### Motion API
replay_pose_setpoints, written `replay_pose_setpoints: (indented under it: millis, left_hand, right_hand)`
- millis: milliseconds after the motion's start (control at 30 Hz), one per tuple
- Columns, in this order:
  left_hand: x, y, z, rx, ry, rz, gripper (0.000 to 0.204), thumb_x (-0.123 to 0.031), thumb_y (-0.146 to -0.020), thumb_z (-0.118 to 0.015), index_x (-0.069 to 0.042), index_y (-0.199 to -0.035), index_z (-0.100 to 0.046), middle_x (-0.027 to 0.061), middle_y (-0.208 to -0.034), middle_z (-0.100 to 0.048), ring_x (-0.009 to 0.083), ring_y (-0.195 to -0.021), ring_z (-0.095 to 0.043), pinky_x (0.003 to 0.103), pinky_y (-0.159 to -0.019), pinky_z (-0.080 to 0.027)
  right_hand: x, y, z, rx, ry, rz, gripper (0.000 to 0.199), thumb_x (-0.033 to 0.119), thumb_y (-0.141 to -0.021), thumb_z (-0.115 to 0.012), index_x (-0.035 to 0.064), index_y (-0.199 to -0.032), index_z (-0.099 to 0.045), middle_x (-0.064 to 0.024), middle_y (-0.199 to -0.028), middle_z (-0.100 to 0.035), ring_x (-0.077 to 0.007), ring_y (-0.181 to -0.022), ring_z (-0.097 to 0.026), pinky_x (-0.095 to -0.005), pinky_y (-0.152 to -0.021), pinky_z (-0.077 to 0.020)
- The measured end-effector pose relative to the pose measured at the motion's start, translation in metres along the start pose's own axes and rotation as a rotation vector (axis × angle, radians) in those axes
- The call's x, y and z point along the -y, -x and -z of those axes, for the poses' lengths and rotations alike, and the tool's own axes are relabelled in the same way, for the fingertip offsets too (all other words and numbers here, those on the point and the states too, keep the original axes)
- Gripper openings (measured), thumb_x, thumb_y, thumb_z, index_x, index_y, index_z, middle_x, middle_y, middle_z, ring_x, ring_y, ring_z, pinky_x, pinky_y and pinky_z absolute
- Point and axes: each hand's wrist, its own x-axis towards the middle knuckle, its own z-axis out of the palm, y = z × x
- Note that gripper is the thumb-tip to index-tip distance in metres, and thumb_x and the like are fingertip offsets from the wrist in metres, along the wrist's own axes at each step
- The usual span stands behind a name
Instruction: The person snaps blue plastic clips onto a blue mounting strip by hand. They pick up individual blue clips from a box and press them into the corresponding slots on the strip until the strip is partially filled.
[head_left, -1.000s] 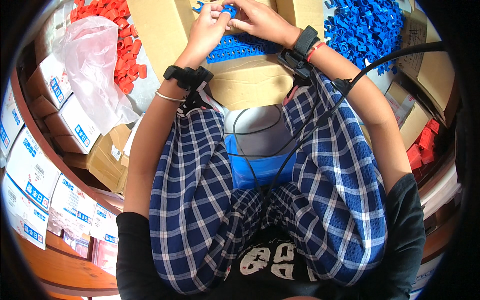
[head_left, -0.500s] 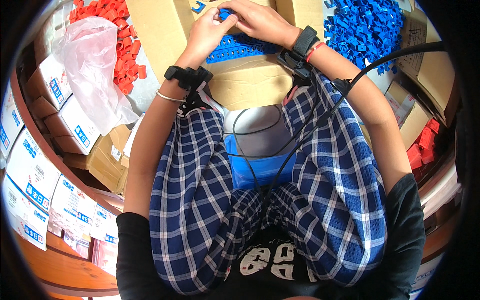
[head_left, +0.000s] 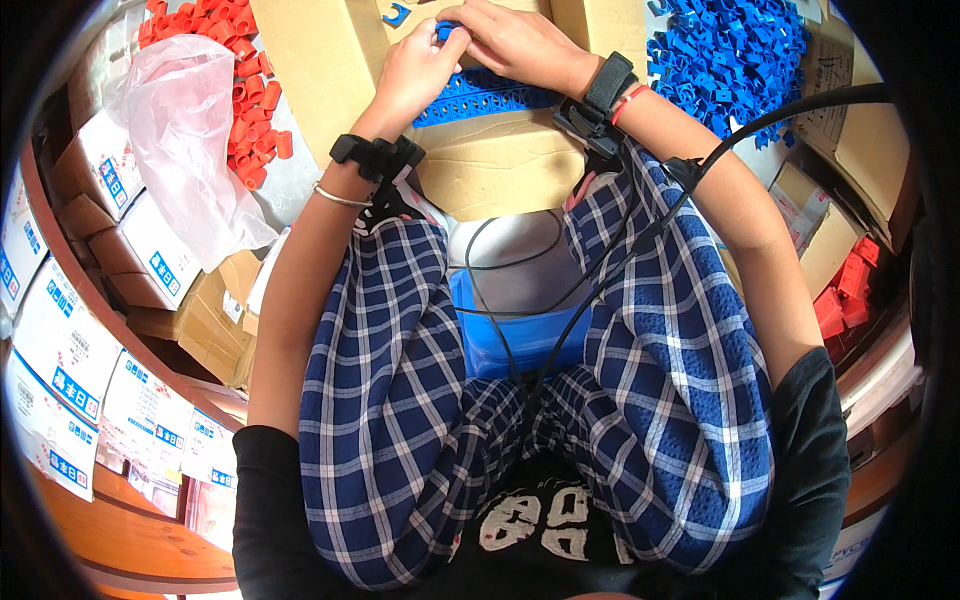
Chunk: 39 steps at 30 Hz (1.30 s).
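Observation:
My left hand [head_left: 418, 72] and my right hand [head_left: 515, 45] meet over an open cardboard box [head_left: 505, 160], fingers closed around a small blue plastic clip [head_left: 446, 30]. Most of that clip is hidden by the fingers. Below my hands, blue clips [head_left: 485, 100] lie lined up in tight rows inside the box. One loose U-shaped blue clip [head_left: 396, 15] rests on the cardboard just beyond my left hand.
A heap of blue clips [head_left: 725, 70] spreads to the right of the box. Red tube-shaped pieces [head_left: 255, 130] and a crumpled clear plastic bag [head_left: 180, 140] lie to the left. A black cable [head_left: 780, 120] crosses my right arm. White cartons [head_left: 70, 330] stand far left.
My fingers have shifted slightly around the blue clip, and less of it shows between them. The rows in the box and the loose clip stay where they were.

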Motion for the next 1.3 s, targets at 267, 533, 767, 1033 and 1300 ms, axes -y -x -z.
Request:
replay_pose_setpoints:
  millis: [267,533,767,1033,1300]
  left_hand:
    - [0.017,-0.004,-0.001,-0.045,-0.074,-0.107,0.045,-0.043,-0.089,-0.056,-0.002,-0.107,-0.059,0.0158,-0.081,-0.067,0.0267,-0.075,-0.067,0.034,-0.069,-0.052]
    - [0.000,0.008,0.000,-0.051,-0.223,-0.216,0.040,-0.036,-0.086,-0.062,-0.003,-0.109,-0.059,0.0162,-0.079,-0.066,0.0286,-0.072,-0.066,0.037,-0.067,-0.052]
    - [0.000,0.008,-0.001,0.006,-0.293,-0.240,0.040,-0.037,-0.089,-0.057,-0.002,-0.110,-0.059,0.0179,-0.077,-0.065,0.0326,-0.069,-0.064,0.040,-0.065,-0.050]
    - [0.004,0.005,-0.005,0.033,-0.182,-0.232,0.036,-0.036,-0.097,-0.048,-0.003,-0.105,-0.058,0.0100,-0.081,-0.069,0.0212,-0.070,-0.066,0.032,-0.064,-0.051]
    - [0.001,0.007,-0.001,-0.120,-0.214,-0.261,0.033,-0.033,-0.098,-0.044,-0.003,-0.106,-0.053,0.0186,-0.086,-0.067,0.0344,-0.080,-0.066,0.041,-0.071,-0.051]
  right_hand:
    - [0.000,-0.003,-0.002,-0.034,-0.243,-0.122,0.029,0.025,-0.090,-0.050,0.0068,-0.111,-0.054,-0.0160,-0.103,-0.060,-0.0335,-0.095,-0.060,-0.0418,-0.082,-0.0490]
    - [-0.006,-0.003,-0.006,0.053,-0.258,-0.296,0.032,0.039,-0.091,-0.047,0.0080,-0.098,-0.055,-0.0168,-0.080,-0.065,-0.0365,-0.075,-0.063,-0.0439,-0.069,-0.0499]
    - [-0.012,-0.004,-0.007,0.103,-0.336,-0.331,0.036,0.039,-0.091,-0.050,0.0054,-0.083,-0.057,-0.0143,-0.072,-0.063,-0.0292,-0.065,-0.062,-0.0377,-0.063,-0.0489]
    - [-0.025,-0.005,-0.017,0.045,-0.521,-0.370,0.035,0.036,-0.091,-0.053,0.0034,-0.080,-0.058,-0.0095,-0.068,-0.060,-0.0186,-0.063,-0.056,-0.0319,-0.063,-0.0464]
    - [-0.024,-0.010,-0.018,0.076,-0.544,-0.447,0.035,0.036,-0.090,-0.054,0.0038,-0.076,-0.055,-0.0054,-0.065,-0.055,-0.0134,-0.062,-0.050,-0.0287,-0.060,-0.0429]
